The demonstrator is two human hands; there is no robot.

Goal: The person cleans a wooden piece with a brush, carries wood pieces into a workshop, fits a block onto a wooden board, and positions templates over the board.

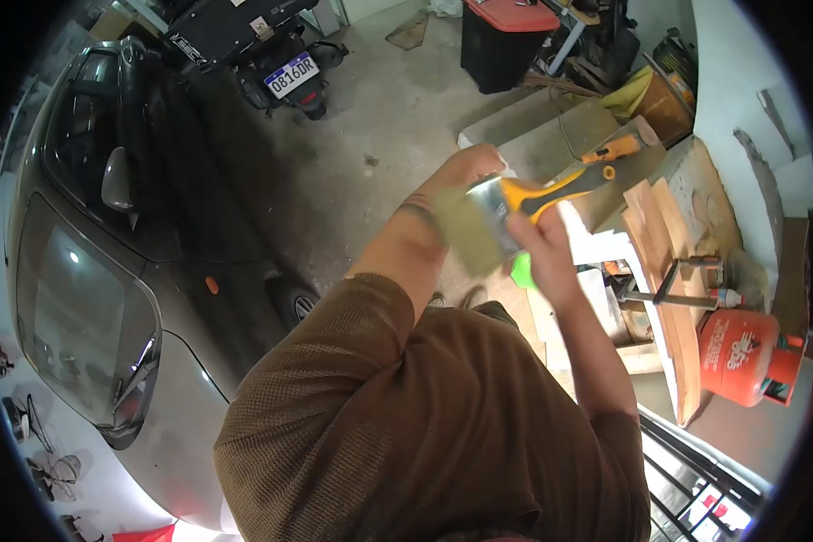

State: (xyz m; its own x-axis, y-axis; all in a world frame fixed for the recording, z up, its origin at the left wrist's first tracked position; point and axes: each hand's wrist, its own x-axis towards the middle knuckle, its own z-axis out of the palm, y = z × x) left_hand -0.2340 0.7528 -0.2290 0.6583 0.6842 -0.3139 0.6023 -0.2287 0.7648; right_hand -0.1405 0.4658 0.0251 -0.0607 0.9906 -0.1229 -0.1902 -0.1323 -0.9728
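Currently, the right hand (548, 248) is grasping a wide yellow-and-black paintbrush (499, 210) in its fingers, up before the torso, blurred bristles overlapping the left forearm (393, 239). The left hand (477, 163) is resting unclearly behind; its fingers' state can't be told. Nothing is showing what's finished or left.
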